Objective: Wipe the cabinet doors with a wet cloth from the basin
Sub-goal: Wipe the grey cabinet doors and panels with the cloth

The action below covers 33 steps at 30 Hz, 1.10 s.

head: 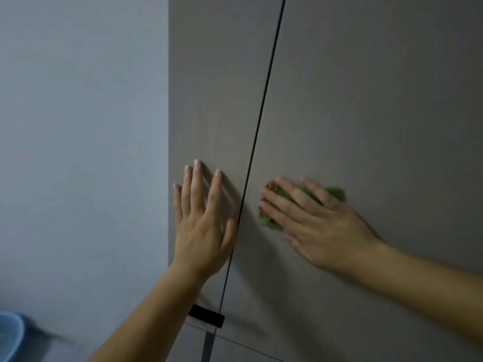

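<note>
Grey wall [78, 126] fills the view beyond the left cabinet door [209, 87], on the far side from the dark seam [264, 113] that runs between that door and the right cabinet door [379, 87]. Your left hand [203, 231] lies flat on the left door just beside the seam. Its grip is spread, with the fingers straight and pointing up and the thumb almost on the seam. Your right hand [321, 226] is across the seam on the right door, its grip spread too. Its straight fingers press the green cloth [335, 192] against the panel without pinching it. The cloth, a little blurred, shows between and past the fingers, near the seam but apart from it. Low on the seam sits a black handle [206, 318]. Well away from the seam, at the bottom of the wall, you can see part of a blue basin [9, 335].
</note>
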Available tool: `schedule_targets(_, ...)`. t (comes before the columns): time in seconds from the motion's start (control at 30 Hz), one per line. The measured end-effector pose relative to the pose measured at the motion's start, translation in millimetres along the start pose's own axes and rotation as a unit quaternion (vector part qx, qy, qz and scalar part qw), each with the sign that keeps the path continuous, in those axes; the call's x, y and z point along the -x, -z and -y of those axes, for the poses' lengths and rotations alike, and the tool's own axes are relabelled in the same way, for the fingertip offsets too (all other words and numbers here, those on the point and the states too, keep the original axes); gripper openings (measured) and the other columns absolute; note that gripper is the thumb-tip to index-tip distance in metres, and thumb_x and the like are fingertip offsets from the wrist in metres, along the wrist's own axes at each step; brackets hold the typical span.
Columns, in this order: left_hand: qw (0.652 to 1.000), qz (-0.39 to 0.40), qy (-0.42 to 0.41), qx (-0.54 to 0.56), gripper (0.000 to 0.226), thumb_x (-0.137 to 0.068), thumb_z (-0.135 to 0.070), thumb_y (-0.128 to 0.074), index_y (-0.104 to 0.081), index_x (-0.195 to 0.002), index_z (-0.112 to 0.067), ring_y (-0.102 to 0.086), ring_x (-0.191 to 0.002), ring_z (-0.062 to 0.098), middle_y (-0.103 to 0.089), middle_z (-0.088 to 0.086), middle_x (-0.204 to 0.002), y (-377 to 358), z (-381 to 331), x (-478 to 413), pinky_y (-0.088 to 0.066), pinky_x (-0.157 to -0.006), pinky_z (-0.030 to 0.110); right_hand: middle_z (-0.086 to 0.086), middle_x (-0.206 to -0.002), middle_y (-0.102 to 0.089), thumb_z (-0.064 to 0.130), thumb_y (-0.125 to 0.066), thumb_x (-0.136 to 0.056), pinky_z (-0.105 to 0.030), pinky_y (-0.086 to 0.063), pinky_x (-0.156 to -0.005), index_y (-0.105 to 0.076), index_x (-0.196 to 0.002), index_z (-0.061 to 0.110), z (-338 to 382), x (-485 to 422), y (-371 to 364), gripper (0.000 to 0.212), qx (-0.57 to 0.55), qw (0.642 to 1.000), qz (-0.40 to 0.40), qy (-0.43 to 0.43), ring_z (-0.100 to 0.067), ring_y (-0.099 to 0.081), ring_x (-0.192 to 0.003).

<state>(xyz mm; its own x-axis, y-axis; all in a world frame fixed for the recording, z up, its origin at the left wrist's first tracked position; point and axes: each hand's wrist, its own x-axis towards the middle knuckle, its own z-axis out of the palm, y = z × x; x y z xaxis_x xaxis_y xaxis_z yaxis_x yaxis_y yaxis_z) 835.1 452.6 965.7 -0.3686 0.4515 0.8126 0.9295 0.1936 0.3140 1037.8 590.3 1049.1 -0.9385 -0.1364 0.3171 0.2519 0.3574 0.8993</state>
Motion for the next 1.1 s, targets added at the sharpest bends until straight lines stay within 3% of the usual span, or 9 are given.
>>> schedule_targets(0.1, 1.000, -0.010, 0.008, 0.014, 0.074, -0.094, -0.035, -0.045, -0.024, -0.161, -0.013, 0.001, -0.158, 0.032, -0.005, 0.016, -0.171, 4.1, 14.5, 0.5, -0.017, -0.123, 0.062, -0.009, -0.171, -0.012, 0.045, -0.034, -0.104, -0.050, -0.005, -0.125, -0.017, -0.163, 0.013, -26.3, -53.2, 17.0, 0.069, 0.000, 0.997, -0.052, -0.052, -0.034, -0.013, -0.157)
schedule_targets(0.23, 0.999, -0.025, 0.019, 0.039, 0.069, -0.098, -0.033, -0.043, -0.025, -0.161, -0.011, -0.001, -0.159, 0.031, -0.006, 0.015, -0.171, 0.7, 17.4, 0.8, -0.018, -0.124, 0.060, -0.010, -0.172, 0.005, 0.050, -0.024, -0.104, -0.050, 0.006, -0.125, -0.005, -0.164, 0.015, -48.0, -126.9, 38.6, 0.072, -0.037, 0.986, -0.051, -0.153, -0.036, 0.004, -0.157)
schedule_targets(0.37, 0.998, -0.037, 0.035, 0.048, 0.066, -0.101, -0.033, -0.041, -0.025, -0.160, -0.009, -0.005, -0.158, 0.033, -0.007, 0.016, -0.171, -6.7, 21.7, 17.4, -0.020, -0.125, 0.056, -0.014, -0.171, 0.001, 0.049, -0.029, -0.105, -0.053, 0.000, -0.126, -0.008, -0.163, 0.011, 0.1, -98.7, 18.2, 0.073, -0.008, 1.000, -0.011, 0.014, -0.037, 0.001, -0.157)
schedule_targets(0.47, 0.998, -0.033, 0.044, 0.040, 0.069, -0.100, -0.033, -0.043, -0.021, -0.161, -0.010, -0.005, -0.158, 0.033, -0.004, 0.014, -0.171, -11.2, 27.5, 30.2, -0.017, -0.127, 0.050, -0.012, -0.171, -0.008, 0.046, -0.039, -0.102, -0.050, -0.005, -0.126, -0.017, -0.162, 0.011, 6.1, -86.6, 10.5, 0.073, -0.012, 0.997, -0.023, 0.075, -0.035, -0.007, -0.157)
schedule_targets(0.57, 0.997, -0.042, 0.054, 0.044, 0.068, -0.098, -0.029, -0.044, -0.024, -0.160, -0.007, -0.007, -0.158, 0.034, -0.007, 0.016, -0.170, -15.4, 30.2, 34.5, -0.015, -0.127, 0.046, -0.011, -0.171, -0.009, 0.045, -0.034, -0.105, -0.050, -0.005, -0.126, -0.018, -0.163, 0.013, -12.7, -134.7, 28.1, 0.067, -0.012, 0.998, -0.063, 0.024, -0.035, -0.008, -0.157)
schedule_targets(0.7, 0.993, -0.053, 0.085, 0.060, 0.065, -0.102, -0.033, -0.039, -0.024, -0.160, -0.008, -0.005, -0.158, 0.031, -0.007, 0.014, -0.171, -21.0, 25.6, 35.1, -0.013, -0.128, 0.047, -0.012, -0.171, 0.005, 0.044, -0.023, -0.105, -0.051, 0.005, -0.125, -0.004, -0.163, 0.013, -10.1, -189.3, 39.5, 0.069, -0.009, 0.998, -0.061, -0.019, -0.037, 0.005, -0.157)
schedule_targets(0.87, 0.988, -0.055, 0.108, 0.093, 0.064, -0.103, -0.033, -0.037, -0.023, -0.160, -0.007, -0.007, -0.159, 0.030, -0.008, 0.013, -0.171, -26.6, 23.0, 47.3, -0.017, -0.127, 0.052, -0.016, -0.171, 0.001, 0.042, -0.033, -0.103, -0.052, 0.004, -0.126, -0.008, -0.163, 0.010, 21.9, -112.8, 8.6, 0.073, -0.020, 0.995, -0.024, 0.099, -0.038, 0.005, -0.157)
schedule_targets(1.0, 0.989, -0.037, 0.115, 0.088, 0.064, -0.103, -0.033, -0.038, -0.023, -0.161, -0.011, -0.006, -0.158, 0.031, -0.006, 0.013, -0.171, -26.0, 17.4, 53.7, -0.024, -0.123, 0.059, -0.010, -0.170, -0.014, 0.041, -0.046, -0.100, -0.048, -0.007, -0.127, -0.023, -0.161, 0.012, 14.1, -66.2, -0.7, 0.072, -0.017, 0.987, -0.022, 0.156, -0.033, -0.010, -0.157)
schedule_targets(1.1, 0.992, -0.025, 0.099, 0.068, 0.066, -0.099, -0.032, -0.038, -0.023, -0.161, -0.014, 0.000, -0.159, 0.031, -0.005, 0.014, -0.171, -25.0, 3.8, 43.4, -0.021, -0.121, 0.066, -0.009, -0.169, -0.019, 0.041, -0.044, -0.101, -0.048, -0.007, -0.127, -0.028, -0.161, 0.014, -16.0, -89.0, 13.8, 0.068, -0.016, 0.996, -0.064, 0.053, -0.032, -0.016, -0.156)
